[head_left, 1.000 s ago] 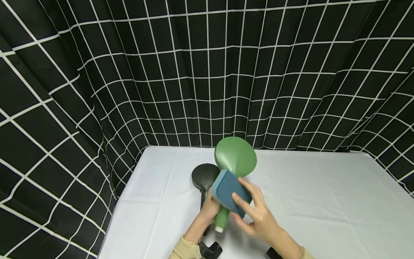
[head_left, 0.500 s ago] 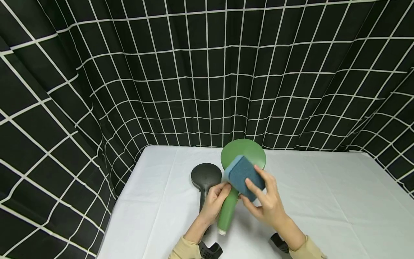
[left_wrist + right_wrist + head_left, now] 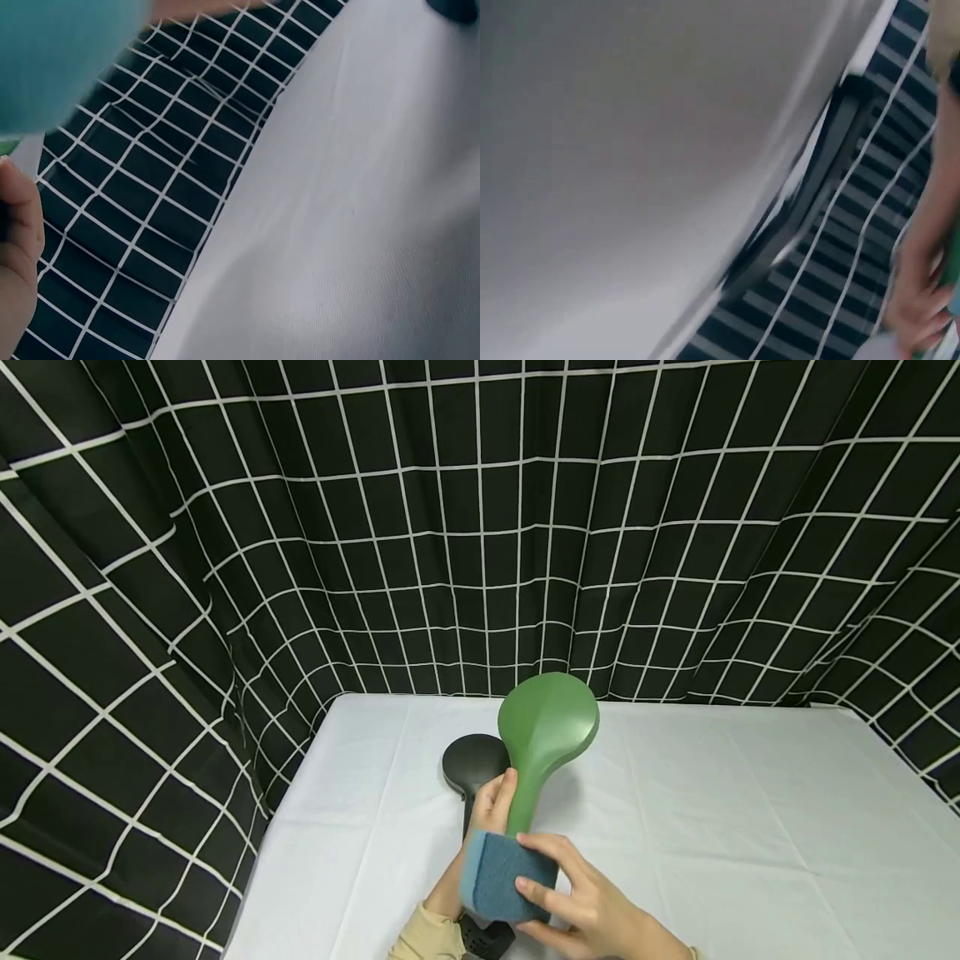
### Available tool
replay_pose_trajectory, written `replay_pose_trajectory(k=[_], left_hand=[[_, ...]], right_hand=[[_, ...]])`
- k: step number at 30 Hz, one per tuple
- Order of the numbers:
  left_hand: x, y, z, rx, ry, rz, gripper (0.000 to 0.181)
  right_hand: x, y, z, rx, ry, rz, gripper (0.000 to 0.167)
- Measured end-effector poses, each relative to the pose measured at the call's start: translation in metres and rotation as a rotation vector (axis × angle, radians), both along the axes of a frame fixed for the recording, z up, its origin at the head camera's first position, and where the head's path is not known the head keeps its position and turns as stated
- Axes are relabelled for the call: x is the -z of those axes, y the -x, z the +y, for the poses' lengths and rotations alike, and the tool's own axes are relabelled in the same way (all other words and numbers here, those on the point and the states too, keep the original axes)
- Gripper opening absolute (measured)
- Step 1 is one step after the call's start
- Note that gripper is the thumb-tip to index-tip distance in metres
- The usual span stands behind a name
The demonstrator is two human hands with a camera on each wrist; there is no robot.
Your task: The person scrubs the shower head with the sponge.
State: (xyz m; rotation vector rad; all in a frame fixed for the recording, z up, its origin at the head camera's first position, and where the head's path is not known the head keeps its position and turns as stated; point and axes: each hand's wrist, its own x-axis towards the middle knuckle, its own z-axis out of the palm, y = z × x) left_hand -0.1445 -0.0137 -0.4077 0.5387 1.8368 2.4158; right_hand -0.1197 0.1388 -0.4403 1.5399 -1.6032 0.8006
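Note:
A green shower head [image 3: 551, 718] is raised over the table, its round end pointing away from the person. My left hand [image 3: 491, 806] grips its handle just below the neck. In my right hand [image 3: 585, 893] is a blue sponge [image 3: 510, 877], pinched between fingers and thumb, which covers the lower handle and part of the left wrist. The left wrist view has the blurred sponge [image 3: 67, 60] at top left, above the left hand [image 3: 16, 240]. On the table, partly behind the left hand, lies a black shower head [image 3: 474, 762].
A white cloth covers the table [image 3: 712, 810]. Black curtains [image 3: 480, 527] with a white grid hang behind it and along both sides. In the right wrist view a dark bar [image 3: 810, 187] runs along the table's edge.
The sponge moved up toward the green shower head's round end, then down over the lower handle. The shower head has turned in the left hand. The black shower head stays put.

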Motion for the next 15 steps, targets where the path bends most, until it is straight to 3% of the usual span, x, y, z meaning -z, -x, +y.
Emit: replay_pose_trajectory(k=[3,6,10,12,15], left_hand=[[0.01,0.003,-0.001,0.069,-0.068,0.046,0.035],[0.021,0.008,0.0,0.126,-0.072,0.046,0.035],[0.03,0.013,0.003,0.141,-0.057,0.014,0.041],[0.032,0.014,0.004,0.133,-0.064,0.001,0.044],[0.031,0.014,0.003,0.117,-0.063,0.011,0.041]], right_hand=[[-0.003,0.018,0.006,0.108,0.136,0.071,0.031],[-0.008,0.035,0.015,0.28,0.297,0.116,0.028],[-0.014,0.046,0.026,0.48,0.466,0.075,0.032],[-0.015,0.045,0.027,0.513,0.496,0.007,0.037],[-0.015,0.035,0.021,0.455,0.44,-0.064,0.041]])
